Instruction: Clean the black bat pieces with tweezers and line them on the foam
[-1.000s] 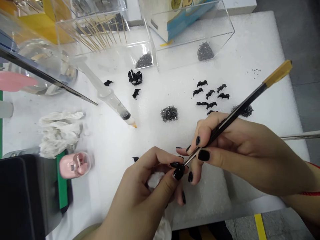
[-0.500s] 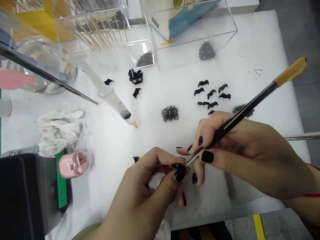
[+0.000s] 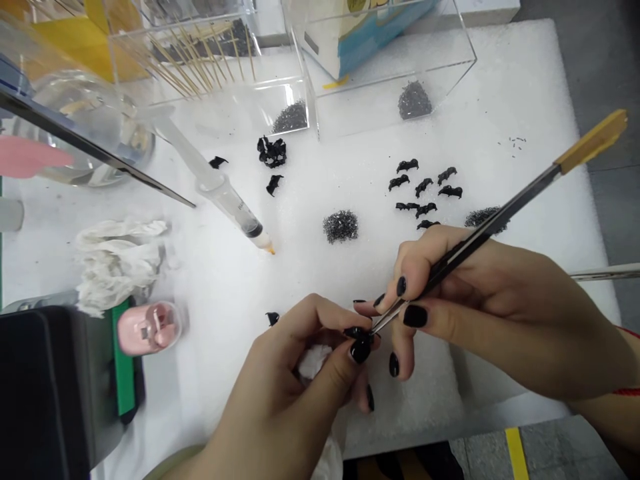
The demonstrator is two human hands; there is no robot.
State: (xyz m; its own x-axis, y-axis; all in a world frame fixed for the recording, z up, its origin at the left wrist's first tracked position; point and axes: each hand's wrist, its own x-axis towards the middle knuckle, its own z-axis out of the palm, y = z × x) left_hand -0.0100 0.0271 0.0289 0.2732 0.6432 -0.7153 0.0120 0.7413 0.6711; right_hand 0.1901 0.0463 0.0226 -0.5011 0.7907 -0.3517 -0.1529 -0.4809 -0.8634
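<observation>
My left hand (image 3: 300,380) is closed, thumb and forefinger pinching a small black piece (image 3: 353,331), mostly hidden and hard to separate from the black nails. A crumpled white tissue (image 3: 314,361) is tucked inside the same hand. In my right hand (image 3: 480,313) are long dark tweezers (image 3: 480,235) with a yellow back end, held slanting like a pen. Their tips touch or nearly touch the piece at my left fingertips. Several small black winged pieces (image 3: 451,192) lie beyond my right hand. One black piece (image 3: 273,319) lies beside my left hand.
Dark bead piles (image 3: 341,227) dot the white foam mat (image 3: 300,273). A syringe (image 3: 235,210) with an orange tip lies left of centre. Clear acrylic boxes (image 3: 307,120) stand at the back. Left are crumpled tissue (image 3: 117,263), a pink earphone case (image 3: 145,328) and another tweezers' tip (image 3: 165,191).
The tweezers' back end has swung slightly right and up, and my right hand's lower fingers have shifted a little. My left hand's pinch looks the same.
</observation>
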